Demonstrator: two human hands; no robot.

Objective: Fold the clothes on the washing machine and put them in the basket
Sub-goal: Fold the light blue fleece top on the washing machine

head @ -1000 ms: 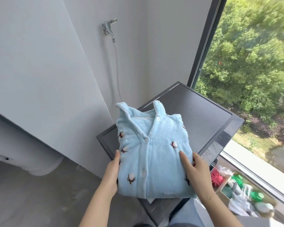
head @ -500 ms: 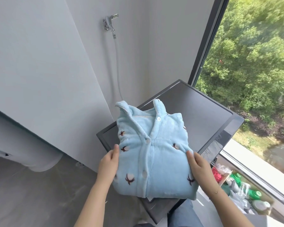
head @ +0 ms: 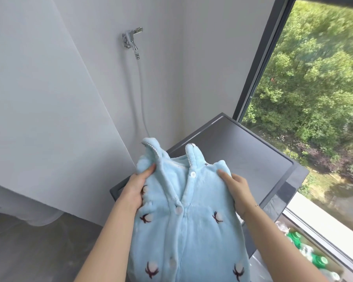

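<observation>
Lifted since the earlier frame, the folded pyjama top [head: 192,216] now hangs clear of the washing machine [head: 253,157], near its front left corner, both grips shifted up to the shoulders. Left hand [head: 136,190] and right hand [head: 235,188] each hold a shoulder, fingers [head: 150,169] closed on the cloth. Pale blue fleece, plush and thick, with white buttons and a dark sprig print; judged light, soft and limp, so support under the fold would keep it from opening. Beyond: flat dark lid, tap [head: 130,38], white wall. No basket is visible.
</observation>
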